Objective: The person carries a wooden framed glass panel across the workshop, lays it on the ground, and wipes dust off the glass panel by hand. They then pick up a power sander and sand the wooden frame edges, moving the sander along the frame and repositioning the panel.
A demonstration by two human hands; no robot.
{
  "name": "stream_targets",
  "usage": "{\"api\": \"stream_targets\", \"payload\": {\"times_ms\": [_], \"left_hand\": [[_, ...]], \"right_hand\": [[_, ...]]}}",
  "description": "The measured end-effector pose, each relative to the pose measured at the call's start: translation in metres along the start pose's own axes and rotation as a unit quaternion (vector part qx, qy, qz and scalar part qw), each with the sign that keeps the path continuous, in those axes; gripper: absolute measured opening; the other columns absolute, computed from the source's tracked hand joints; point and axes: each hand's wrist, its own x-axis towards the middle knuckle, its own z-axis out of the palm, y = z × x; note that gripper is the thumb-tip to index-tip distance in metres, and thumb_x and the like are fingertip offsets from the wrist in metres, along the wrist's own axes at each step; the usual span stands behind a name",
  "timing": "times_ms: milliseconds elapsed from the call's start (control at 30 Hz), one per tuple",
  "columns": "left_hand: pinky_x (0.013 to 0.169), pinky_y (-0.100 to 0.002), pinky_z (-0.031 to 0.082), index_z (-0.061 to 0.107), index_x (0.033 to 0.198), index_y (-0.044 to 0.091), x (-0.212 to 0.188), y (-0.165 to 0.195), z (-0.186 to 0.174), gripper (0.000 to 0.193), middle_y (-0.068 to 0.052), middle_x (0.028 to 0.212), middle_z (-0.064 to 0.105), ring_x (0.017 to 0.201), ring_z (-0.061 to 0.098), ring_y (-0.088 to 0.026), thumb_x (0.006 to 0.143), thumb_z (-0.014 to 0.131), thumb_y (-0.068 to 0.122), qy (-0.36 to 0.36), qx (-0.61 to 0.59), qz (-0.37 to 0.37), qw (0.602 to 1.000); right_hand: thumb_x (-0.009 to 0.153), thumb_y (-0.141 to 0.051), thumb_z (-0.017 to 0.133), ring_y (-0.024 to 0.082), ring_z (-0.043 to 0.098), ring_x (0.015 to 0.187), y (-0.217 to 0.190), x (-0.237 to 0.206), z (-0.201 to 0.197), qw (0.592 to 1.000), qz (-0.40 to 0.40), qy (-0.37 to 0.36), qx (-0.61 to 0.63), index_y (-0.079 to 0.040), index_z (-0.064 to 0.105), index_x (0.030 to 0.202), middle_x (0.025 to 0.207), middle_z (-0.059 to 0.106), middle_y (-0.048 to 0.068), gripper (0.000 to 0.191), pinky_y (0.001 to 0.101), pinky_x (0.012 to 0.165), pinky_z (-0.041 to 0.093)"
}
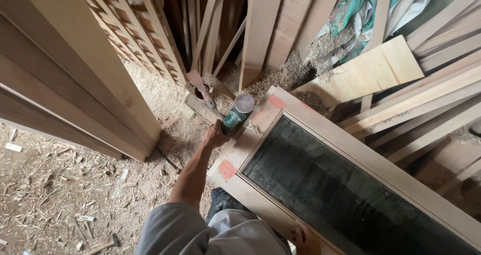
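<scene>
My left hand (214,134) is stretched forward and grips a green hand-held sander (233,118). Its round disc (244,103) sits at the top corner of a pale wooden door frame (350,149). The frame lies tilted in front of me, with a dark panel (340,190) inside it and pinkish filler patches (227,169) on its rails. My right hand (301,233) is low in the view, partly hidden by my grey shirt, and holds the frame's near rail.
Tall boards (75,69) and lattice panels (135,29) lean at the left and back. Planks (431,94) and a plywood sheet (371,69) are stacked at the right. Sawdust and wood chips (60,190) cover the floor. A green cloth (361,4) lies behind.
</scene>
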Motion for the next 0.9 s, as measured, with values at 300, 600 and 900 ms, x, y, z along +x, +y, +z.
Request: {"api": "stream_targets", "payload": {"times_ms": [300,600,900], "left_hand": [[0.077,-0.052,0.056,0.053,0.123,0.013,-0.125,-0.052,-0.004,0.068,-0.017,0.101,0.073,0.091,0.07,-0.041,0.066,0.082,0.032,0.068,-0.093,0.062,0.991],[0.097,-0.048,0.051,0.061,0.127,0.011,-0.31,-0.047,0.061,0.073,-0.021,0.117,0.068,0.114,0.064,-0.041,0.061,0.085,0.031,0.116,-0.256,0.016,0.959],[0.118,-0.034,0.035,0.053,0.142,0.004,-0.465,0.0,0.121,0.093,-0.015,0.145,0.054,0.14,0.049,-0.027,0.056,0.082,0.018,0.214,-0.468,0.108,0.85]], "right_hand": [[0.101,-0.04,0.056,0.02,0.079,0.074,-0.009,0.041,-0.004,0.982,-0.146,0.095,-0.078,-0.01,0.064,0.136,0.094,0.082,0.006,0.048,0.0368,0.069,0.063],[0.098,-0.028,0.063,0.026,0.079,0.077,-0.043,0.013,0.026,0.947,-0.225,-0.123,-0.192,-0.003,0.07,0.125,0.086,0.08,0.014,0.038,0.0386,0.074,0.064],[0.1,-0.024,0.068,0.027,0.06,0.122,-0.071,-0.023,0.024,0.768,-0.541,-0.331,-0.092,-0.004,0.058,0.139,0.134,0.067,0.019,0.045,0.0408,0.097,0.046]]}}
